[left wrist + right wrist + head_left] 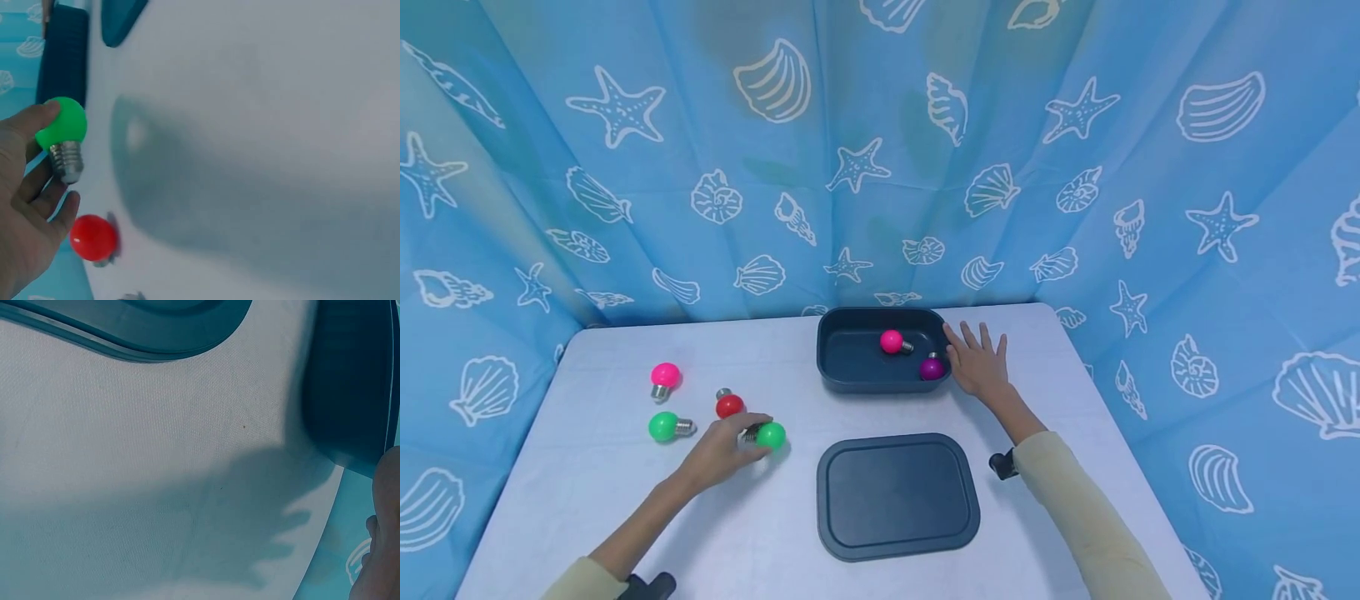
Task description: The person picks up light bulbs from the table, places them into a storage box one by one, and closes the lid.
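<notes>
Nearest, at the bottom of the head view, a pale sleeve (580, 582) and a black strap (651, 587) show at the left wrist. Just beyond, a dark lid (898, 496) lies flat on the white counter (602, 375), between the two arms. To its left, the left grip (722, 450) pinches a green bulb (771, 436) between thumb and fingers, raised off the counter, its globe pointing right. Left of that grip lies a second green bulb (662, 426), base to the right; just past the fingers is a red bulb (730, 406), base pointing away. Farther back on the left is a pink bulb (666, 375), base toward the person. Past the lid stands a dark open box (880, 386), holding another pink bulb (891, 341) near its middle and a purple bulb (932, 367) in its near right corner. At the box's right end, the right grip (977, 362) is spread with straight fingers, grasping nothing, seemingly touching the rim. Behind everything hangs a blue curtain (887, 108) printed with white shells and starfish.
</notes>
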`<action>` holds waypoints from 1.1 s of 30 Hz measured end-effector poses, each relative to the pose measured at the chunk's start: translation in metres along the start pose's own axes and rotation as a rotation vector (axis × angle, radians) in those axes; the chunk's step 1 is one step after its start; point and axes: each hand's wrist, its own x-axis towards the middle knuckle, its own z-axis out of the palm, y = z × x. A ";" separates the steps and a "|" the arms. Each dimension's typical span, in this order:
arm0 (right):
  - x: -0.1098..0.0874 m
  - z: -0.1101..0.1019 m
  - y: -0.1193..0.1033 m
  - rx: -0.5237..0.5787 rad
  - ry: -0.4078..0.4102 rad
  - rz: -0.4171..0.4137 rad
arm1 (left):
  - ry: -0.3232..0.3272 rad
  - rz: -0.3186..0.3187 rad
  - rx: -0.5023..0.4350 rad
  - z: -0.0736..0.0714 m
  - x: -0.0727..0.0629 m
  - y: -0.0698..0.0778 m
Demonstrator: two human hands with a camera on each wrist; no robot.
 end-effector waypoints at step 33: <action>0.002 0.002 0.001 -0.001 -0.011 0.005 | -0.031 0.204 -0.201 0.027 0.128 0.083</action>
